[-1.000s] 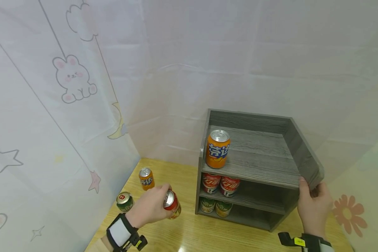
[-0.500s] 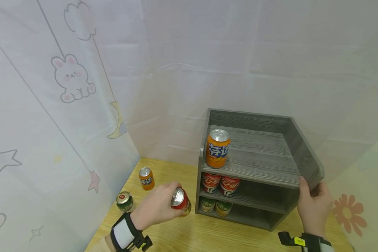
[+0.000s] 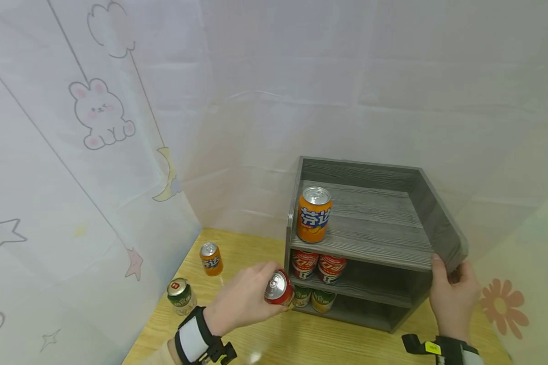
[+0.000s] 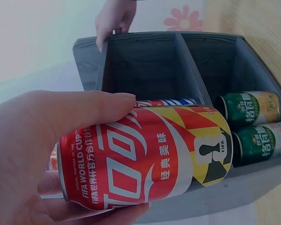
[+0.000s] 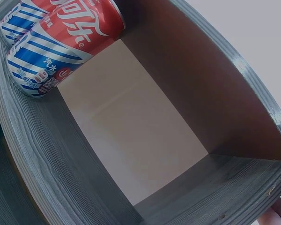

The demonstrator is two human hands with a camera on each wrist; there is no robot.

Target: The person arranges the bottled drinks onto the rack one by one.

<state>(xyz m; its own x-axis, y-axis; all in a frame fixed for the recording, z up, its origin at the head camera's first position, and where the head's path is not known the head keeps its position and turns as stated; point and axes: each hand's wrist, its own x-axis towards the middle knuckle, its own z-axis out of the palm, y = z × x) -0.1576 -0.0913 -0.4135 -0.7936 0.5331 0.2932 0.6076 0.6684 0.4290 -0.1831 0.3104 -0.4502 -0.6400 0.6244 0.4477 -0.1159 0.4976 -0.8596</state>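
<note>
Your left hand (image 3: pixel 242 304) grasps a red cola can (image 3: pixel 278 288) near the shelf (image 3: pixel 370 243) | right hand (image 3: pixel 452 299) grips its corner | five cans shelved; orange can (image 3: pixel 211 258), green can (image 3: pixel 180 296) remain on worktop (image 3: pixel 301 339).

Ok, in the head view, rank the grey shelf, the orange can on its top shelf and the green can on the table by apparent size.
1. Grey shelf, far the largest.
2. Orange can on top shelf.
3. Green can on table, which looks smallest; true sizes may match, since distance from the camera differs.
</note>
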